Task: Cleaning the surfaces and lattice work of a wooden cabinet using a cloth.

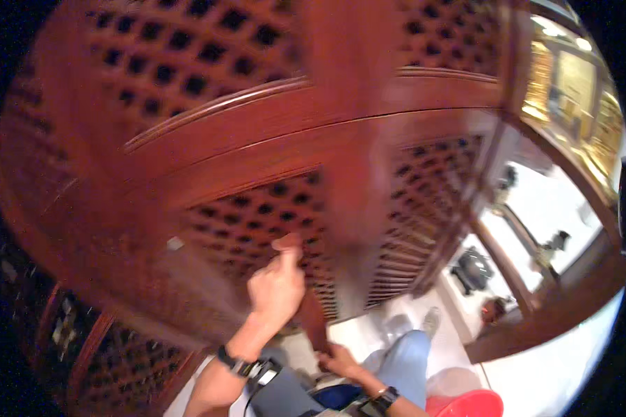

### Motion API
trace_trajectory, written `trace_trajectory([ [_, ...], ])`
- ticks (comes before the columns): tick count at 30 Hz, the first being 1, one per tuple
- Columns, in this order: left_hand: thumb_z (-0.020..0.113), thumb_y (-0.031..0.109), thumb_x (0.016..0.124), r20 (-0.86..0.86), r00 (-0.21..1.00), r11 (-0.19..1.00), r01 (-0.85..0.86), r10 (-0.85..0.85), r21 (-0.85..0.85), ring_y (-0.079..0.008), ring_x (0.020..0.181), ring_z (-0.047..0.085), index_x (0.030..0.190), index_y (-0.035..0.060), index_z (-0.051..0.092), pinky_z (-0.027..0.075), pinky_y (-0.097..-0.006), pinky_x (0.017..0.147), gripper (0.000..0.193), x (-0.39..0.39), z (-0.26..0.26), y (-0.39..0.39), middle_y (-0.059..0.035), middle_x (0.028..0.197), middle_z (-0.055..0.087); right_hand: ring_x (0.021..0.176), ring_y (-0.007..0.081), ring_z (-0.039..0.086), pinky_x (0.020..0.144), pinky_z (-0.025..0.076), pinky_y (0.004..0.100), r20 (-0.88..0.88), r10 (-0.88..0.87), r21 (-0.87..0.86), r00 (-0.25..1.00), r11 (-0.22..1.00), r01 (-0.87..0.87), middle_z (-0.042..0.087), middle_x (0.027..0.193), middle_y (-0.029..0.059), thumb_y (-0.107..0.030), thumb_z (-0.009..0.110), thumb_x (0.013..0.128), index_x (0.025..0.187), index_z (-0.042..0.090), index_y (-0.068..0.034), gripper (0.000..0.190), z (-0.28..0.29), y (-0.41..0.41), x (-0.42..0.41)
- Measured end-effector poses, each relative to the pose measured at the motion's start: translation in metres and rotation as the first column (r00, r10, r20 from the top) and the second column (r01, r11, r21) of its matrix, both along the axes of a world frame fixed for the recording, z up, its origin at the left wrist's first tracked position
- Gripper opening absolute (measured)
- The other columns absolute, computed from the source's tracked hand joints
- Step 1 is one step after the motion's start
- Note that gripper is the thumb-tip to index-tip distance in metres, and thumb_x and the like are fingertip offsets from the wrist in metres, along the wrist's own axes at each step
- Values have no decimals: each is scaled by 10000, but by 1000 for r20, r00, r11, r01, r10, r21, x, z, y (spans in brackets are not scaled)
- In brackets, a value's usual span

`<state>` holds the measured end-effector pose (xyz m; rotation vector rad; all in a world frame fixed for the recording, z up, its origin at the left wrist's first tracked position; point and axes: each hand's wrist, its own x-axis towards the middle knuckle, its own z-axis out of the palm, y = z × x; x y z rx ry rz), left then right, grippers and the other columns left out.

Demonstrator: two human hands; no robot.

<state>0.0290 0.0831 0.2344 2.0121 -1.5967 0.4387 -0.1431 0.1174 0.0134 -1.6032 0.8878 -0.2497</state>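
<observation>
A large reddish-brown wooden lattice panel (271,208) with solid rails fills most of the view. My left hand (277,289) is raised in front of its lower lattice, thumb or finger pointing up. A small reddish thing (288,241) shows at that fingertip; blur hides whether it is held. Lower and to the right, my right hand (339,359) has its fingers curled at the lower end of a reddish-brown strip (314,320), which reaches up beside my left hand. Both wrists wear dark bands.
A wooden frame (548,333) with an open middle stands at the right. A dark object (471,270) lies on the pale floor behind it. A red round plastic item (467,404), perhaps a stool, is by my leg (407,359). More dark lattice (130,365) stands at lower left.
</observation>
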Motion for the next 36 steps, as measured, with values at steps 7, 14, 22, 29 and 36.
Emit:
trace_trajectory([
  [7, 581, 90, 823, -80, 995, 998, -56, 54, -23, -419, 634, 613, 1146, 26, 492, 464, -522, 577, 341, 10, -8, -17, -213, 720, 638, 825, 248, 624, 776, 483, 377, 65, 116, -134, 991, 985, -107, 658, 898, 153, -352, 585, 892, 1128, 561, -53, 382, -5, 5, 20],
  [14, 573, 68, 813, 22, 991, 989, -130, 129, 68, -355, 626, 637, 1199, 19, 450, 497, -438, 542, 407, 14, -17, -8, -184, 793, 649, 845, 290, 636, 777, 487, 384, 114, 93, -135, 989, 988, -78, 664, 910, 169, -356, 593, 877, 1132, 570, -52, 398, -19, 9, 24],
  [22, 569, 63, 801, 171, 985, 1000, -7, 7, -4, -371, 579, 599, 1246, 101, 469, 471, -459, 503, 457, 18, -7, 10, -167, 711, 599, 693, 135, 585, 649, 485, 300, 168, -11, 84, 986, 996, -3, 629, 776, 57, -219, 604, 905, 1092, 564, -5, 287, -1, 4, -9],
  [29, 556, 73, 807, -44, 995, 996, -86, 87, 10, -387, 620, 622, 1186, 67, 475, 482, -491, 546, 387, 6, -10, -10, -176, 735, 637, 600, 91, 520, 550, 442, 270, 162, 38, 137, 986, 989, -61, 564, 697, 11, -198, 597, 917, 976, 538, -8, 208, -6, 9, 5],
  [36, 554, 92, 840, 55, 997, 998, -63, 62, 14, -373, 631, 617, 1213, 87, 478, 491, -477, 549, 381, 6, -51, 4, -173, 779, 607, 654, 157, 631, 617, 500, 321, 131, 22, 245, 991, 968, -53, 626, 719, 80, -309, 618, 892, 1003, 555, -13, 323, 10, 8, 6],
])
